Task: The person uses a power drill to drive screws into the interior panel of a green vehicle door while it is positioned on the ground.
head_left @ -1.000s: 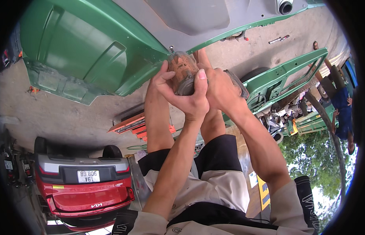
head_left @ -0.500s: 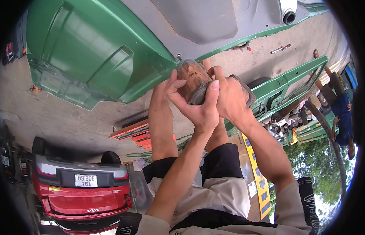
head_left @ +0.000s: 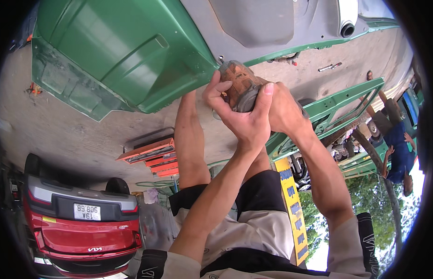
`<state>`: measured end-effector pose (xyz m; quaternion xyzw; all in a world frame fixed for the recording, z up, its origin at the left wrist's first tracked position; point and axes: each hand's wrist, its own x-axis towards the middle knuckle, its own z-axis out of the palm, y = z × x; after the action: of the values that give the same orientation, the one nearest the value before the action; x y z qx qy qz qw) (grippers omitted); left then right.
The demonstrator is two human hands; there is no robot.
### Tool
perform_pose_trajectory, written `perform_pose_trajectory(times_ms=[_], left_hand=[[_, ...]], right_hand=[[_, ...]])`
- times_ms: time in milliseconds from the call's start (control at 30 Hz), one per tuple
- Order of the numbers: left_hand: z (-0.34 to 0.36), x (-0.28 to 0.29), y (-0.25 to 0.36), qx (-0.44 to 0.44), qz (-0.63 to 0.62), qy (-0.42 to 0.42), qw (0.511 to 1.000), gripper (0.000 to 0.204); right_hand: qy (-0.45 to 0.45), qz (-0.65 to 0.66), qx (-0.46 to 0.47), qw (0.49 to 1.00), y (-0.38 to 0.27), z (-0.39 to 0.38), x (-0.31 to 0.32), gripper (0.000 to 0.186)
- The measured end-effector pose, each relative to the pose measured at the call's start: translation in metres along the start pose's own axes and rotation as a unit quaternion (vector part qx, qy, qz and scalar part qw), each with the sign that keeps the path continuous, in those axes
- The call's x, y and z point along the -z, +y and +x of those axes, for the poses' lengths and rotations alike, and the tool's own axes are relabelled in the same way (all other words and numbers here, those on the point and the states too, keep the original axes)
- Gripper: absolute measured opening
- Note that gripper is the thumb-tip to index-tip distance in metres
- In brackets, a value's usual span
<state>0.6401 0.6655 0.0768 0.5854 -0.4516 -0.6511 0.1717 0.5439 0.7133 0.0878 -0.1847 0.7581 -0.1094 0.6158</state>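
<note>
Both my hands are on a worn orange and dark grey cordless power drill (head_left: 239,80), held out ahead of me. My left hand (head_left: 243,124) cups the drill's body, its thumb up along the rear and its fingers around the far side. Wrapped around the handle is my right hand (head_left: 285,110), which hides most of the grip and the trigger. The drill's nose points at the corner where a green body panel (head_left: 109,56) meets a grey panel (head_left: 258,32). A small fastener or hole (head_left: 221,58) shows beside the nose; I cannot tell whether they touch.
An open orange toolbox (head_left: 156,156) stands on the floor beside my leg. A metal hand tool (head_left: 330,67) lies on the concrete to the right, near a green door frame (head_left: 349,104). A red car (head_left: 81,232) is at lower left, another person (head_left: 398,144) at far right.
The drill and both hands have shifted slightly up and right in view, along with the panel corner. My grip on the drill looks the same.
</note>
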Motion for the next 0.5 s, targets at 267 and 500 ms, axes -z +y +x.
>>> perform_pose_trajectory(times_ms=[267, 500], left_hand=[[-0.002, 0.004, -0.003, -0.013, 0.015, -0.007, 1.000, 0.069], [0.033, 0.048, -0.019, -0.003, -0.095, -0.022, 0.995, 0.037]], right_hand=[[0.001, -0.001, -0.001, 1.000, -0.006, -0.003, 0.003, 0.052], [0.028, -0.010, -0.049, 0.998, -0.014, -0.004, 0.006, 0.047]])
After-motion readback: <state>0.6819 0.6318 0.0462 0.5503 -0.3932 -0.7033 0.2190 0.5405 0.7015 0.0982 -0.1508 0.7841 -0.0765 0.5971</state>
